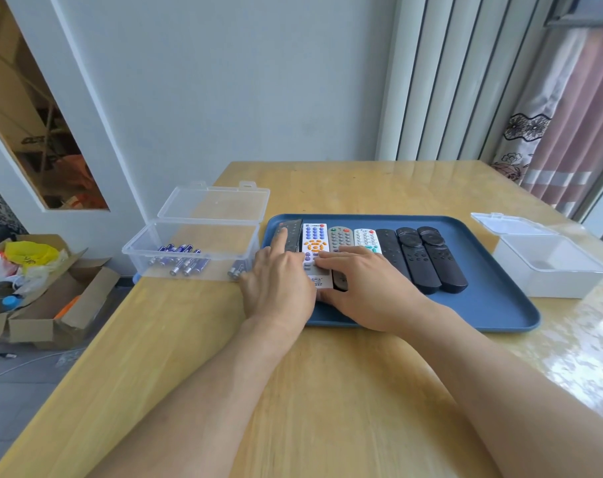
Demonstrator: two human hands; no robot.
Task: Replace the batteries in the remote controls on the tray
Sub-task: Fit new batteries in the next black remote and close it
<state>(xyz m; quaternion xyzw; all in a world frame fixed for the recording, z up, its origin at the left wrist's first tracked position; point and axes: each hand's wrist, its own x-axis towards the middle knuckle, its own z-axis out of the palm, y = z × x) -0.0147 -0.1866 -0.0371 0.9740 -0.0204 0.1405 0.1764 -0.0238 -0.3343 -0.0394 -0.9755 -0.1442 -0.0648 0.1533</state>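
Both hands, left (280, 284) and right (362, 288), rest flat, fingers straight, on remotes (314, 243).

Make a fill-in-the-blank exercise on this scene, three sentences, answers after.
1. The remote controls lie side by side on a tray coloured ____.
2. The blue batteries lie in the clear box to the ____ of the tray.
3. The white box to the right of the tray has its lid ____.

The left hand and right hand rest on the remotes.

Missing words: blue; left; open
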